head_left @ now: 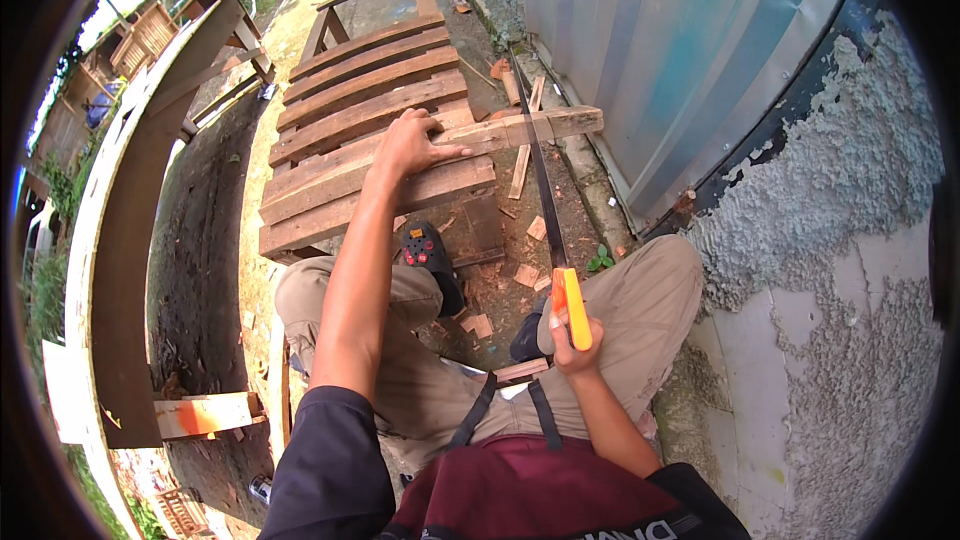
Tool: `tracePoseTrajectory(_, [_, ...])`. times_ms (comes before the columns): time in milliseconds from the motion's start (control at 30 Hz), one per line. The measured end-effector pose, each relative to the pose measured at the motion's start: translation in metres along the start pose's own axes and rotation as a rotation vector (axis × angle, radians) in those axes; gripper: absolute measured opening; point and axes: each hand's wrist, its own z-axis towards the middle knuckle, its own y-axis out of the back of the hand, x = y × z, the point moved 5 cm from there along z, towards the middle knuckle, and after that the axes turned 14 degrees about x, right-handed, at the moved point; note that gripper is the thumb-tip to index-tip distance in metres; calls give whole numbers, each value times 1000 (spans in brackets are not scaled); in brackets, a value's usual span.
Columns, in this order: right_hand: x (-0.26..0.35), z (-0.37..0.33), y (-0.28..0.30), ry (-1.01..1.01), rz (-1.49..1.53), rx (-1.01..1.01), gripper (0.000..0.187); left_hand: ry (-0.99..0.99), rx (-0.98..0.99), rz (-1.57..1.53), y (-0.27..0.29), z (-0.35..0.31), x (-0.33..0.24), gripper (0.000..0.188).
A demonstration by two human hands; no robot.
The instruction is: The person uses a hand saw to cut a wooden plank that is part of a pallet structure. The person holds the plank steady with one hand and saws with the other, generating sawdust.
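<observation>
My right hand point(577, 343) is closed round the yellow-and-orange handle of a hand saw point(545, 200). The saw's long dark blade points away from me and crosses a wooden plank point(565, 124) near its overhanging right end. That plank lies across a slatted wooden bench point(370, 90). My left hand point(415, 143) presses down on the plank from above, fingers spread, left of the blade. Whether the teeth have cut into the wood cannot be made out.
Small wood offcuts point(527, 275) litter the ground below the plank. A corrugated metal door point(680, 50) and rough wall point(820, 180) rise close on the right. A long wooden frame point(125, 270) stands on the left. My shod foot point(428, 250) is under the bench's near end.
</observation>
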Motion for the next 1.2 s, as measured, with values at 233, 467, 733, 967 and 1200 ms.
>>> tracePoseTrajectory(233, [-3, 6, 3, -110, 25, -20, 17, -82, -123, 64, -3, 3, -3, 77])
tracePoseTrajectory(467, [15, 8, -4, -226, 95, 39, 17, 429, 95, -356, -17, 28, 48, 105])
tracePoseTrajectory(733, [34, 4, -5, -310, 156, 79, 20, 499, 332, -236, -24, 37, 46, 113])
tracePoseTrajectory(967, [60, -20, -1, -247, -20, 127, 20, 489, 360, -193, -23, 53, 58, 113])
tracePoseTrajectory(1200, [71, -24, -2, -219, 73, 90, 53, 502, 197, -305, -28, 58, 81, 108])
